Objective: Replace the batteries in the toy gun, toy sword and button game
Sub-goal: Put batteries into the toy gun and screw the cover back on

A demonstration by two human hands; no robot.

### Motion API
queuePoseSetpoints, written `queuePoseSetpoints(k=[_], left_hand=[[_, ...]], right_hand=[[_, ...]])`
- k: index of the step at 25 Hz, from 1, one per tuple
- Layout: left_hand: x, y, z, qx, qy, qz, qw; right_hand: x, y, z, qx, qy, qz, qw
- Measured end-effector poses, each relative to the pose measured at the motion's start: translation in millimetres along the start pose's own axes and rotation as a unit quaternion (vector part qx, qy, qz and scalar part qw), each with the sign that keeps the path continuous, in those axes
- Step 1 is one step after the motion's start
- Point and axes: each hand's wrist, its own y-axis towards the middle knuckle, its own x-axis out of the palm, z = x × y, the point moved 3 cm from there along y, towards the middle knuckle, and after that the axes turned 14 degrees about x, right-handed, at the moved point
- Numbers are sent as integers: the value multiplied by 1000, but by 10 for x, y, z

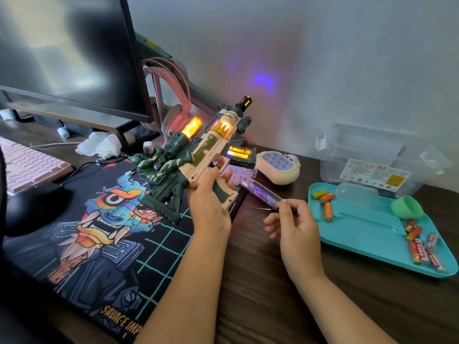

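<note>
Toy gun (196, 155), one, cream-and-green plastic, lit orange: left hand (211, 204) fingers wrapped round its grip, left of teal plastic tray (367, 232). Right hand (293, 227) pinches one thin black screwdriver (273, 209). On tray: three orange batteries (327, 204), about six red batteries (419, 247).

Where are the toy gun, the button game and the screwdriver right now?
toy gun (198, 155), head view, on the cream body above the trigger.
button game (279, 162), head view, on its bubble button panel.
screwdriver (260, 209), head view, on the thin metal shaft.
</note>
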Motion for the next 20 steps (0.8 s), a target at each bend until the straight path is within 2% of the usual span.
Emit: queuePoseSetpoints(k=[6,9,13,17,20], left_hand=[[-393,-129,133,37,-1,52,998],[-621,-181,213,52,13,112,992],[-663,-159,268,62,22,125,990],[-607,-80,299,8,105,149,983],[-581,-77,425,-125,266,58,954]], right_hand=[[111,41,132,-20,-145,-70,987],[96,30,159,-4,-159,-71,985],[29,-55,177,24,-146,-58,987],[-26,-125,180,29,-141,-48,988],[-23,-165,162,7,-191,-54,980]])
